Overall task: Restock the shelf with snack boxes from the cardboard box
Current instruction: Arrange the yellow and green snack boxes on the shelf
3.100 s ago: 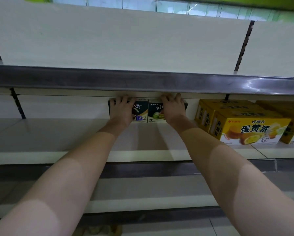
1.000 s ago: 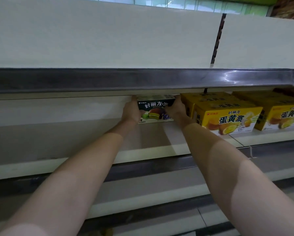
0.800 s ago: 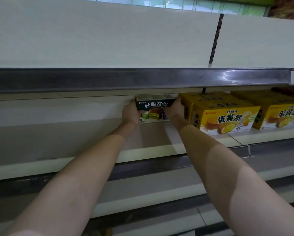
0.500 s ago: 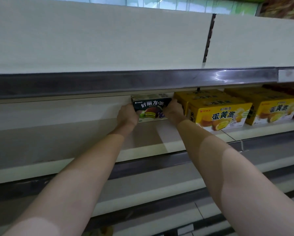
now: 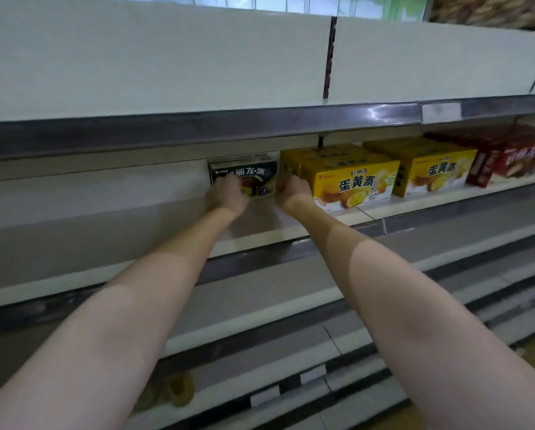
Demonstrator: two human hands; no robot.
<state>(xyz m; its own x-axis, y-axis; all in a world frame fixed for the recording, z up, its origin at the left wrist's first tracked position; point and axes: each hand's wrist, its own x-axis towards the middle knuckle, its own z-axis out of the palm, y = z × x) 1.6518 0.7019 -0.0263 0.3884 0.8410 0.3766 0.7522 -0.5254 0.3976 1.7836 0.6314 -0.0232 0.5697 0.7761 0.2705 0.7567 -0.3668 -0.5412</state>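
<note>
A dark green snack box (image 5: 254,172) stands at the back of the middle shelf (image 5: 120,218), close to the left side of a yellow snack box (image 5: 350,181). My left hand (image 5: 227,193) lies over the dark box's front left part, covering some of its print. My right hand (image 5: 292,189) grips the box's right end, in the narrow gap beside the yellow box. Both arms reach far in under the upper shelf's metal rail (image 5: 198,131). The cardboard box is out of view.
A second yellow box (image 5: 430,169) and a red box (image 5: 508,159) stand further right on the same shelf. To the left of the dark box the shelf board is bare. Lower shelves (image 5: 260,311) step out below my arms, with white price tags (image 5: 264,398) on their edges.
The dark box has slid right, up to the yellow box. My left hand moved from the box's left end onto its front. The view shifted right, bringing the red box into sight.
</note>
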